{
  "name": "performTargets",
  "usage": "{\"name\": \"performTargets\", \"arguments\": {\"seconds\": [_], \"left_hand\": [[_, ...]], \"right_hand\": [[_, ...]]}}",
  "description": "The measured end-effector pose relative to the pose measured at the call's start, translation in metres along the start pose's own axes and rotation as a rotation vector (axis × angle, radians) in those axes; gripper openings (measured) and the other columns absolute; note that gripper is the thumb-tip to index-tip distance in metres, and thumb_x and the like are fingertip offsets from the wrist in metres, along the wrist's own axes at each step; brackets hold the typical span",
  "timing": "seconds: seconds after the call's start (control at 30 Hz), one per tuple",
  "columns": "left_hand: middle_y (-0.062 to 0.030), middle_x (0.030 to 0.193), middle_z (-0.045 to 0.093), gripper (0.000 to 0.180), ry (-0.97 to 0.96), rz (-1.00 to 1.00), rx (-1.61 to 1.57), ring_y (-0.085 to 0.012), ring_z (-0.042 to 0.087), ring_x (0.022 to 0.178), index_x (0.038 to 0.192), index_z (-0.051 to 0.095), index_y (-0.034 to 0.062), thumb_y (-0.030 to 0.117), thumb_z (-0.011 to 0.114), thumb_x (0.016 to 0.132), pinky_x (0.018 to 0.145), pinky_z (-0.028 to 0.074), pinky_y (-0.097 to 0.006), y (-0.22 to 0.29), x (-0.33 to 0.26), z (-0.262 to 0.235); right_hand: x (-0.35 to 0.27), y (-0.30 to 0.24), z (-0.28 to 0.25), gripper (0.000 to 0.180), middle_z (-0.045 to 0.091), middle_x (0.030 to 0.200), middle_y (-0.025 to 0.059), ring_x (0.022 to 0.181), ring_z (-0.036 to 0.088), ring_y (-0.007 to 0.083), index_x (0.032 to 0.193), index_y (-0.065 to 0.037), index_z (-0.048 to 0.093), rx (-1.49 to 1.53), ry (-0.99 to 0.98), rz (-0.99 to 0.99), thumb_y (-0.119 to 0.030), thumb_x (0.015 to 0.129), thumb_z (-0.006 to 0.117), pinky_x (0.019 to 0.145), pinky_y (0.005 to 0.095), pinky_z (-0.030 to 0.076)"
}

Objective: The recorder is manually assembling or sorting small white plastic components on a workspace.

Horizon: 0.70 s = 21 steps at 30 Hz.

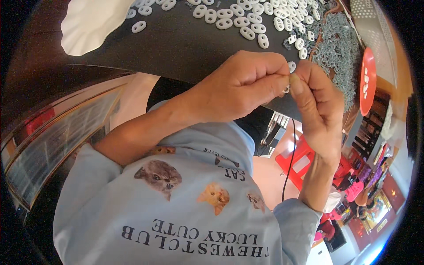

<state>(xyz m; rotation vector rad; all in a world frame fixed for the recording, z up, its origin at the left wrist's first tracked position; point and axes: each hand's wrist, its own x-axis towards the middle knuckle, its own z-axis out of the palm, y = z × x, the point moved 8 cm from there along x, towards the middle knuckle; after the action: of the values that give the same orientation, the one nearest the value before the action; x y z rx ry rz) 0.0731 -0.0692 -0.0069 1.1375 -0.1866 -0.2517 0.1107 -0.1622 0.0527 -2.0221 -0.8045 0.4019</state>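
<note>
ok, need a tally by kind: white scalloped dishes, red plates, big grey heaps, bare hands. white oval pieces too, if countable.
White scalloped dish: 1
Red plate: 1
Big grey heap: 1
Bare hands: 2 (left hand, right hand)
Total: 5
White oval pieces left out: crowded and cut off by the frame.

Place: apparently a home
Seating: red plastic stool (300,153)
Decor: framed picture (379,211)
Clutter: heaped colourful belongings (353,191)
Tabletop (163,54): scattered white pieces (224,23)
</note>
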Motion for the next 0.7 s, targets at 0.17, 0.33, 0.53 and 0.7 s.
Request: {"name": "performTargets", "arguments": {"seconds": [0.17,0.33,0.53,0.7], "left_hand": [[0.0066,0.067,0.045,0.016,-0.007,0.001,0.017,-0.0009,0.038,0.059,0.090,0.057,0.0039,0.018,0.052,0.097,0.051,0.030,-0.018,0.002,-0.002,-0.001],[0.0051,0.067,0.049,0.018,0.035,0.058,0.066,-0.0015,0.040,0.056,0.091,0.056,0.0040,0.019,0.051,0.098,0.049,0.031,-0.018,0.009,-0.007,-0.003],[0.0027,0.066,0.051,0.019,0.061,0.114,0.222,-0.0020,0.043,0.053,0.090,0.055,0.0032,0.018,0.048,0.098,0.049,0.036,-0.020,0.022,-0.013,-0.006],[0.0029,0.064,0.050,0.017,0.115,0.111,0.267,-0.0022,0.043,0.053,0.088,0.056,0.0034,0.016,0.049,0.097,0.048,0.035,-0.020,0.020,-0.008,-0.022]], "right_hand": [[-0.002,-0.001,-0.005,0.015,0.044,0.065,0.0041,0.059,0.040,0.0124,0.083,0.000,0.053,0.036,-0.032,0.078,-0.010,0.094,0.055,0.053,0.0279,0.035],[0.004,0.018,-0.031,0.011,0.048,0.070,0.0035,0.064,0.042,0.0102,0.089,0.000,0.055,0.025,0.008,0.171,-0.010,0.094,0.054,0.056,0.0268,0.037],[0.053,0.007,-0.021,0.012,0.057,0.082,0.0106,0.074,0.055,0.0202,0.097,0.000,0.057,-0.578,0.010,-0.156,-0.011,0.093,0.055,0.069,0.0299,0.044],[0.087,0.021,-0.005,0.014,0.060,0.090,0.0169,0.083,0.060,0.0308,0.098,0.001,0.057,-0.758,-0.046,-0.234,-0.009,0.089,0.056,0.074,0.0355,0.046]]}}
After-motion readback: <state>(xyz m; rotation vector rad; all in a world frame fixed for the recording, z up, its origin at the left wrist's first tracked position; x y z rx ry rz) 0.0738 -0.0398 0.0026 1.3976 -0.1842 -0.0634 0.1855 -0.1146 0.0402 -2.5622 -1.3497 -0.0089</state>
